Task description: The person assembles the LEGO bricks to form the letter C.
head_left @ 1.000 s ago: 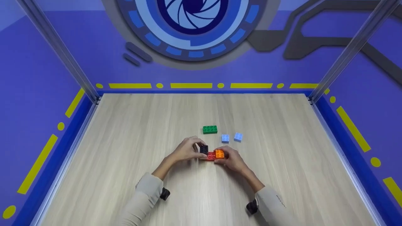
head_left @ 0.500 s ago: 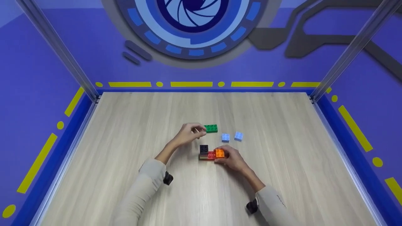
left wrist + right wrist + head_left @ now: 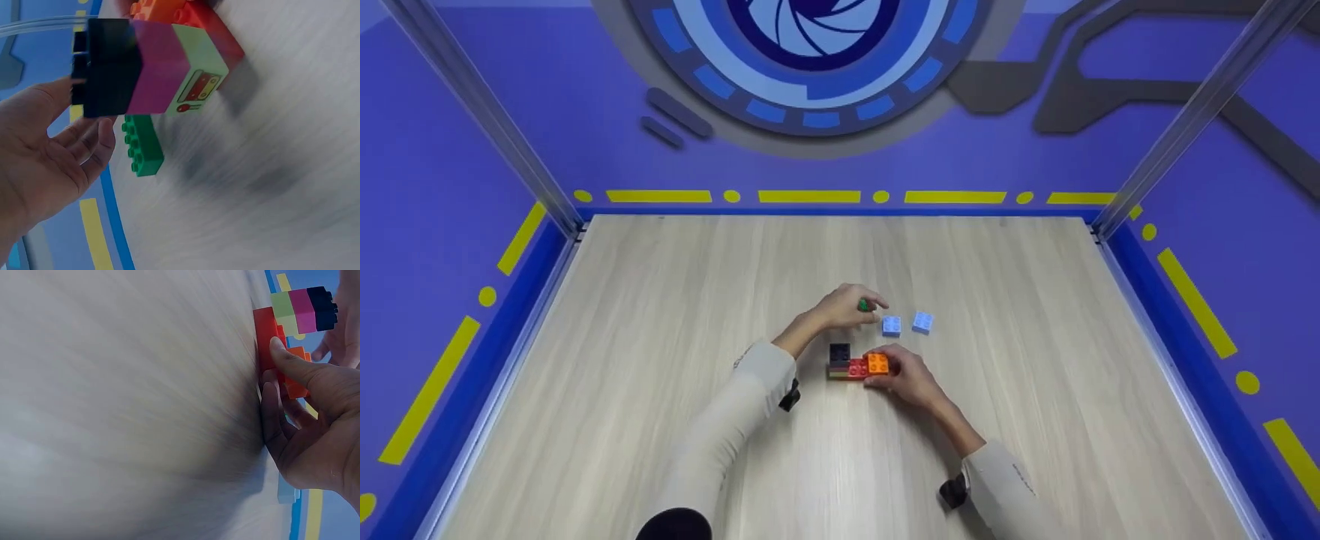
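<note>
Green brick lies beyond the red brick, on the side away from the person, and we judge its long axis roughly parallel to the red brick's length. The left hand is the nearer one, reaching over it with fingers parted; whether they touch it, we cannot tell. The right hand pinches the red brick's right end. We count one green, one red, one orange brick on the red brick's right end, one black brick, one pink brick and one pale green brick stacked on its left end, and two light blue bricks beyond it, rightward
</note>
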`<state>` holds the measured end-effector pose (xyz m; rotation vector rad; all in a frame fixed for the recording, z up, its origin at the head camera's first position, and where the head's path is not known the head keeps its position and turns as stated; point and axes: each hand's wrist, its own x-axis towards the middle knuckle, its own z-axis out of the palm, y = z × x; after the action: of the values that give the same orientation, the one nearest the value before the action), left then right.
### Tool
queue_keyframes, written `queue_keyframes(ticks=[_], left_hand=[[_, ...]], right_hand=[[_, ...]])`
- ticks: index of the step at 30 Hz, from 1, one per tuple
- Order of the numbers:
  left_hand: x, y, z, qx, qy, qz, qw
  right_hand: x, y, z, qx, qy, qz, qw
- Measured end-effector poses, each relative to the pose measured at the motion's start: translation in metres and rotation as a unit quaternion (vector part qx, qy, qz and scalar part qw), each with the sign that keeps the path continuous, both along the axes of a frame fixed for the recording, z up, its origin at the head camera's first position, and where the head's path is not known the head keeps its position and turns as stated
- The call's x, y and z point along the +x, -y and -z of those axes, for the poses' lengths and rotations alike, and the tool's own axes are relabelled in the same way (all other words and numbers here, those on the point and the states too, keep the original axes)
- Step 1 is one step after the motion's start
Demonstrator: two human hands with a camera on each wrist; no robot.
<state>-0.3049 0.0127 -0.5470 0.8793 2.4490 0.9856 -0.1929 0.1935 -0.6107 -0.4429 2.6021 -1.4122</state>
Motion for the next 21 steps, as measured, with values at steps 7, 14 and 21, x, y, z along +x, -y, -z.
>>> queue_keyframes(ticks=[7, 14, 21], left_hand=[[0.005, -0.009, 0.013, -0.043, -0.010, 0.045, 0.9980], [0.009, -0.003, 0.020, -0.032, -0.005, 0.056, 0.9979], [0.007, 0.011, 0.025, -0.014, -0.016, 0.032, 0.9993]], right_hand=[[0.000, -0.001, 0.000, 0.000, -0.012, -0.003, 0.9999], [0.001, 0.000, 0.000, -0.001, 0.003, 0.002, 1.0000], [-0.001, -0.001, 0.000, 0.002, -0.002, 0.000, 1.0000]])
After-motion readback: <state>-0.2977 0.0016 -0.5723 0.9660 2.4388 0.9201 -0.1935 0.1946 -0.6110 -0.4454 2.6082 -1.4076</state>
